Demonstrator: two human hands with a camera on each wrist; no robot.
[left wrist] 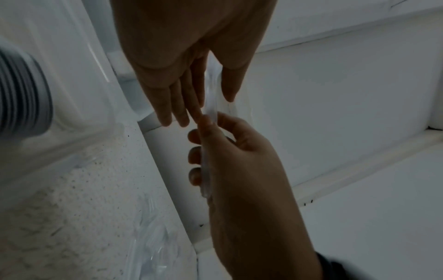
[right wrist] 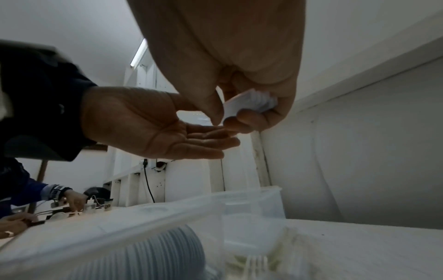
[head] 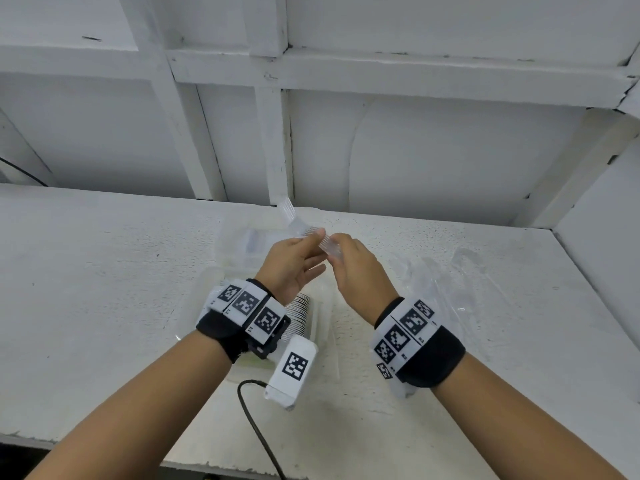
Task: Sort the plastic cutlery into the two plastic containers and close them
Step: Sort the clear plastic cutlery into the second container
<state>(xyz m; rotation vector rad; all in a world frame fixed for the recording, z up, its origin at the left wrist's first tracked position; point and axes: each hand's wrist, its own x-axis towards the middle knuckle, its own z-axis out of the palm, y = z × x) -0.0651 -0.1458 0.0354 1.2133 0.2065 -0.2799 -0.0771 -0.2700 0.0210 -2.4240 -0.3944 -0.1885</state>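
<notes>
Both hands are raised over the white table (head: pixel 104 271) with a stack of clear plastic forks (head: pixel 304 230) between them, tines pointing away. My left hand (head: pixel 313 244) pinches the stack between thumb and straight fingers. My right hand (head: pixel 337 252) grips the handle end (right wrist: pixel 249 104) with curled fingers. In the left wrist view the forks (left wrist: pixel 212 102) run from the left fingers (left wrist: pixel 177 106) down into the right hand (left wrist: pixel 227 151). Below the hands stand two clear containers, the far one (head: pixel 239 244) and the near one (head: pixel 211 282), which holds a ribbed stack of cutlery (head: pixel 300 313).
Crumpled clear plastic wrapping (head: pixel 450 289) lies on the table to the right of the containers. A black cable (head: pixel 256 427) runs off the near edge. A white framed wall (head: pixel 415 150) closes the back. Another person's hand (right wrist: pixel 74 200) works at the far left.
</notes>
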